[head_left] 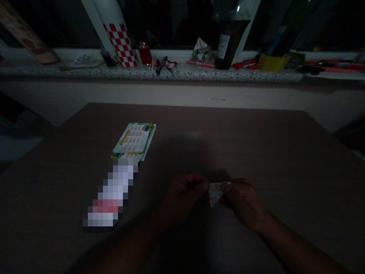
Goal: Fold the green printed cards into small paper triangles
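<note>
A small folded piece of printed paper [215, 192] is held just above the dark wooden table [256, 144], low in the middle of the view. My left hand [182, 198] pinches its left edge with closed fingers. My right hand [245, 201] pinches its right side, fingers also closed. The light is dim and the paper's print cannot be read.
A stack of printed calendar cards [134, 140] lies on the table to the left, with a blurred strip [110, 196] below it. The stone windowsill [199, 73] behind carries a red-checked white cylinder [118, 38], a dark bottle [229, 42], a red jar [145, 53] and small clutter.
</note>
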`<state>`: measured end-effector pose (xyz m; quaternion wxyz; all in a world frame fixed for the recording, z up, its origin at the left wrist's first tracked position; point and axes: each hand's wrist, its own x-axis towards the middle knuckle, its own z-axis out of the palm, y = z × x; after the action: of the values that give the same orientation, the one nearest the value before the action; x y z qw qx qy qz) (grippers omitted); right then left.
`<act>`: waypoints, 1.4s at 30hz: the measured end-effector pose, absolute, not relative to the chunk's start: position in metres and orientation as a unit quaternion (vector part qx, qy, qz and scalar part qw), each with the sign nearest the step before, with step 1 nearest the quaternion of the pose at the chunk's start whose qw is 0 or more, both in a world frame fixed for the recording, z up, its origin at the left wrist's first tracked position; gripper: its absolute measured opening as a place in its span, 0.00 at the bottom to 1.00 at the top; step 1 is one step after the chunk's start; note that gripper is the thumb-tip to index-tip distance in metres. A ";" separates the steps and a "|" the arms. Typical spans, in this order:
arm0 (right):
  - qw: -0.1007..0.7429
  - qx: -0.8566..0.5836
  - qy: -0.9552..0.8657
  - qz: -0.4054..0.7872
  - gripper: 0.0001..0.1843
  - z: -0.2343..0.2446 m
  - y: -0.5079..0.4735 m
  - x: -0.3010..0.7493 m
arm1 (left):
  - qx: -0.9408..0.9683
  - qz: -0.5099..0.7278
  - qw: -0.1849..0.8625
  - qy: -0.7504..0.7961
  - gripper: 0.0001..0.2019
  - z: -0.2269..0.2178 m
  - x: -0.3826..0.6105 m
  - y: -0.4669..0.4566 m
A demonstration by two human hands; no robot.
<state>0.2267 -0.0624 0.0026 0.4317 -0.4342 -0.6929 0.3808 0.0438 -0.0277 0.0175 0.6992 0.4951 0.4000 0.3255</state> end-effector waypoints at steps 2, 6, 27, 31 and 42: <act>0.432 -0.431 -0.698 0.374 0.26 0.003 -0.063 0.227 | 0.494 0.327 0.699 0.400 0.10 0.019 0.044 -0.028; 0.434 -0.446 -0.691 0.369 0.25 0.005 -0.063 0.226 | 0.484 0.329 0.703 0.406 0.10 0.020 0.045 -0.028; 0.468 -0.337 -0.802 0.155 0.14 0.017 -0.054 0.233 | 0.509 0.317 0.671 0.437 0.09 0.022 0.036 -0.018; 0.451 -0.365 -0.798 0.164 0.11 0.018 -0.056 0.235 | 0.720 0.369 0.453 0.375 0.07 0.032 0.021 -0.017; 0.442 -0.358 -0.804 0.172 0.07 0.021 -0.056 0.234 | 0.899 0.321 0.162 0.252 0.04 0.034 0.019 -0.018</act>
<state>0.2336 -0.0559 0.0207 0.4422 -0.3582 -0.8041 0.1719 0.0193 -0.0176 0.0342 0.1615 0.8987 0.2518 0.3207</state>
